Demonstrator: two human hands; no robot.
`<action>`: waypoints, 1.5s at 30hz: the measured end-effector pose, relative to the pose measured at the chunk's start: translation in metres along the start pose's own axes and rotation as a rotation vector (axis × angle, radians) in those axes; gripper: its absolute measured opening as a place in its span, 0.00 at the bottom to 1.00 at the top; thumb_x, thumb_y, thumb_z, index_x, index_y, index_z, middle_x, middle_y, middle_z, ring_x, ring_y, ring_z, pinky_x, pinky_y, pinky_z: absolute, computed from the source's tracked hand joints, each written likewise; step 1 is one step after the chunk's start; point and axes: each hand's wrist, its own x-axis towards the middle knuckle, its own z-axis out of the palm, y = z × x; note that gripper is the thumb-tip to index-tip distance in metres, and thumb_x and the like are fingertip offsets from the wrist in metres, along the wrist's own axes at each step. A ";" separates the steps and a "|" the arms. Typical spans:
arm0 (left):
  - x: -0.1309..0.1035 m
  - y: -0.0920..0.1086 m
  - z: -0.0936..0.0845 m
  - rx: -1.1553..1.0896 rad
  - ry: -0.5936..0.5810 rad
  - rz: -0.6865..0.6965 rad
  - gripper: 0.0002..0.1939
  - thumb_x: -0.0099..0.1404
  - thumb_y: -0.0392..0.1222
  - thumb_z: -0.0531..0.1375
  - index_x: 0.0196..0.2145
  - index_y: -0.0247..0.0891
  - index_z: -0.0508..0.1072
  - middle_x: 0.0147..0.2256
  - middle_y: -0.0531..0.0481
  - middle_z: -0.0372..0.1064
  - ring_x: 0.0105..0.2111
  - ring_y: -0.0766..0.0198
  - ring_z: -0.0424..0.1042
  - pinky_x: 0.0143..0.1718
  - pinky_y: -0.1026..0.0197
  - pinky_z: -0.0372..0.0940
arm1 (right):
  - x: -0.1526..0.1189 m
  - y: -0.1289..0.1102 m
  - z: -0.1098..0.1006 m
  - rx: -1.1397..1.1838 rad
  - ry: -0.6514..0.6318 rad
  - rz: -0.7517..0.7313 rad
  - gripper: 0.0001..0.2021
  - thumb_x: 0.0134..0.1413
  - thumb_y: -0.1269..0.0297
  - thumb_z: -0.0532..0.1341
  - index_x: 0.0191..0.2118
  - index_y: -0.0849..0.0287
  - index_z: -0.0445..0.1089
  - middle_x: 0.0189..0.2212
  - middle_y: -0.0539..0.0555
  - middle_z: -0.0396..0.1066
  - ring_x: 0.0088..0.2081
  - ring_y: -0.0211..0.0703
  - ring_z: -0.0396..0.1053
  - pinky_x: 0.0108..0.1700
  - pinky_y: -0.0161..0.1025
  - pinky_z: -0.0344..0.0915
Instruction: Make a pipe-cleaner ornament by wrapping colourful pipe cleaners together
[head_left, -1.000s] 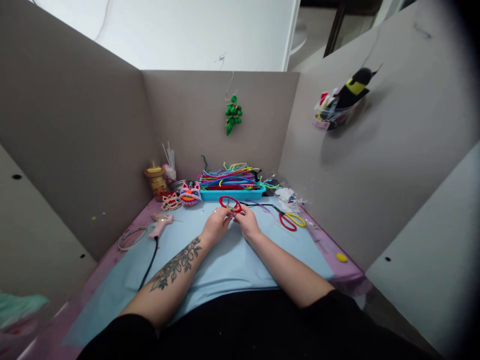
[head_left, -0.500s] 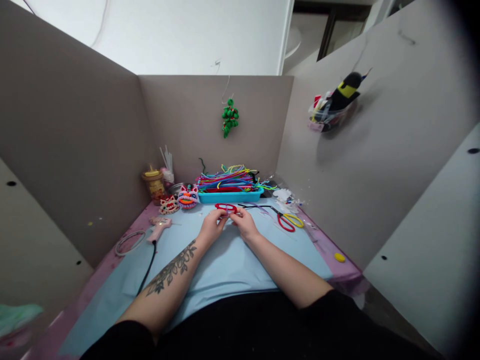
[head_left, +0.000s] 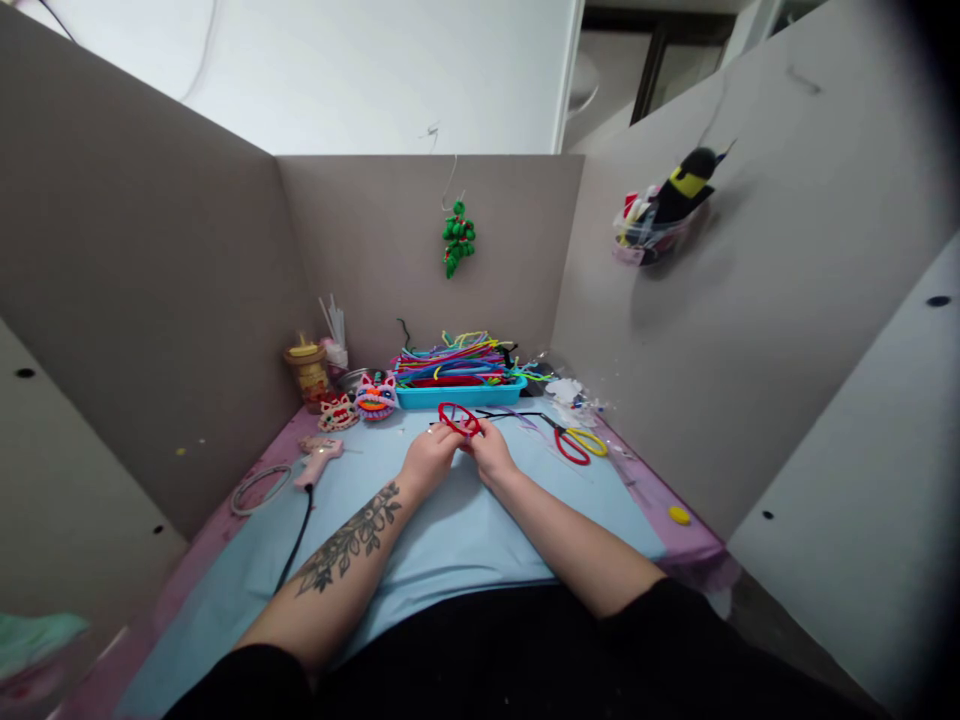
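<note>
Above the blue cloth, a red loop of pipe cleaner with some purple in it is held up between both hands. My left hand closes on its lower left side, thumb and fingers pressed together. On the lower right side, my right hand pinches the same loop. The fingertips nearly meet, and exactly how the purple piece joins the red cannot be made out. Just beyond the hands stands a blue tray heaped with pipe cleaners in many colours.
Scissors with red and yellow handles lie right of my hands. A pink glue gun with a black cord is at the left. Two lion-head figures sit left of the tray. A yellow disc lies near the right edge. Grey partitions enclose the table.
The red loop has tilted up and now shows a rounder, more open outline. My left hand has moved slightly right and turned, closer to my right hand.
</note>
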 end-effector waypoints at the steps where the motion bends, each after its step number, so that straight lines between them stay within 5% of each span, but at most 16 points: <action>1: 0.001 0.002 0.000 0.012 -0.016 0.014 0.11 0.63 0.31 0.51 0.36 0.39 0.72 0.35 0.44 0.70 0.39 0.59 0.68 0.40 0.56 0.63 | 0.001 0.002 0.000 -0.007 0.030 -0.016 0.09 0.33 0.66 0.60 0.25 0.57 0.60 0.23 0.45 0.65 0.26 0.36 0.62 0.31 0.35 0.63; 7: 0.000 0.004 0.001 -0.062 -0.008 -0.041 0.10 0.63 0.33 0.51 0.35 0.39 0.71 0.34 0.45 0.70 0.38 0.59 0.68 0.41 0.55 0.63 | 0.000 0.003 -0.001 -0.101 0.103 -0.034 0.11 0.33 0.67 0.59 0.31 0.56 0.62 0.27 0.47 0.66 0.27 0.37 0.63 0.27 0.33 0.61; 13: -0.001 -0.016 0.005 -0.542 0.271 -0.546 0.07 0.57 0.42 0.58 0.33 0.37 0.67 0.32 0.50 0.68 0.32 0.64 0.67 0.34 0.61 0.64 | 0.002 -0.012 -0.006 -0.031 -0.082 0.036 0.16 0.36 0.62 0.61 0.37 0.53 0.71 0.44 0.52 0.69 0.41 0.45 0.67 0.32 0.35 0.62; 17: 0.000 -0.026 0.004 -0.957 0.227 -0.721 0.16 0.51 0.47 0.63 0.34 0.36 0.66 0.28 0.52 0.66 0.27 0.67 0.66 0.29 0.65 0.61 | 0.006 -0.012 -0.012 -0.151 -0.125 -0.025 0.15 0.39 0.59 0.61 0.37 0.51 0.75 0.59 0.50 0.56 0.54 0.52 0.59 0.43 0.42 0.62; 23: 0.000 -0.024 0.004 -1.137 0.069 -0.684 0.18 0.51 0.50 0.65 0.34 0.33 0.70 0.30 0.48 0.68 0.26 0.68 0.63 0.26 0.66 0.57 | 0.007 -0.010 -0.015 -0.324 -0.303 -0.159 0.15 0.46 0.52 0.60 0.38 0.52 0.75 0.60 0.51 0.53 0.63 0.49 0.44 0.60 0.46 0.48; 31: 0.001 -0.024 0.002 -1.231 0.069 -0.802 0.19 0.46 0.49 0.67 0.32 0.35 0.70 0.28 0.50 0.67 0.24 0.69 0.63 0.23 0.67 0.54 | 0.008 -0.004 -0.019 -0.359 -0.253 -0.237 0.20 0.50 0.44 0.54 0.33 0.54 0.72 0.57 0.52 0.57 0.60 0.45 0.51 0.61 0.43 0.46; 38: 0.001 -0.023 0.002 -1.175 0.109 -0.720 0.17 0.49 0.49 0.66 0.31 0.34 0.70 0.26 0.52 0.66 0.24 0.70 0.62 0.26 0.66 0.56 | 0.006 0.000 -0.012 -0.325 -0.103 -0.260 0.14 0.50 0.52 0.56 0.26 0.56 0.71 0.45 0.54 0.66 0.49 0.46 0.61 0.51 0.42 0.57; 45: 0.001 -0.020 0.006 -1.186 0.094 -0.720 0.21 0.46 0.47 0.69 0.33 0.35 0.68 0.29 0.52 0.69 0.29 0.67 0.68 0.35 0.62 0.62 | 0.006 -0.008 -0.013 -0.386 -0.125 -0.248 0.10 0.44 0.57 0.61 0.20 0.58 0.68 0.42 0.54 0.67 0.49 0.48 0.61 0.54 0.42 0.53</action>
